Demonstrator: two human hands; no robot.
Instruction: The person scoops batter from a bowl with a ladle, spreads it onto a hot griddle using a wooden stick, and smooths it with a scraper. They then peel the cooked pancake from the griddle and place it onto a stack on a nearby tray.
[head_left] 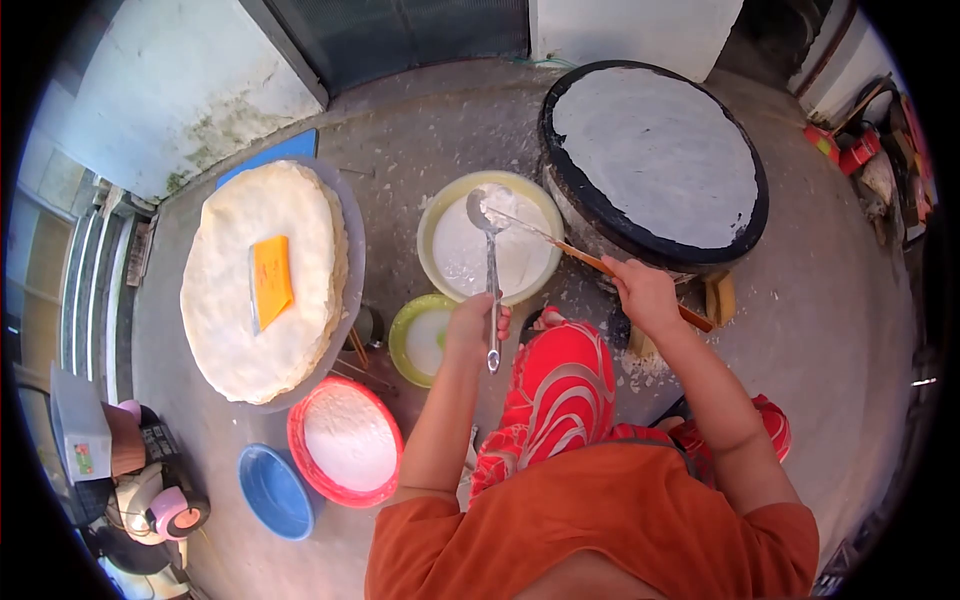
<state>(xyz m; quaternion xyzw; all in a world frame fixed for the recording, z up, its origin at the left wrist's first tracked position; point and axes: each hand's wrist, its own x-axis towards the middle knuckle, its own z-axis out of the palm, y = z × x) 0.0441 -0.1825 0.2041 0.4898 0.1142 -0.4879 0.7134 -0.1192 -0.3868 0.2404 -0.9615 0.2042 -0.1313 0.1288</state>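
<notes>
My left hand (480,325) is closed round the handle of a metal ladle (490,255), whose bowl is over a pale yellow basin (428,252) of white batter. In my right hand (643,290) is a thin stick (580,256) with a wooden handle; its far end touches white batter beside the ladle bowl. To the right of the basin stands a round black griddle (756,215), covered with a pale batter layer (655,150). A small green bowl (400,345) of whitish liquid sits below the basin, next to my left forearm.
A tall stack of flatbreads (225,270) with an orange packet (271,278) rests at the left. Nearer are a red basin (298,437) of white flour and a blue basin (262,490). Wooden pieces (718,300) lie under the griddle. Assorted items (165,505) stand at the lower left.
</notes>
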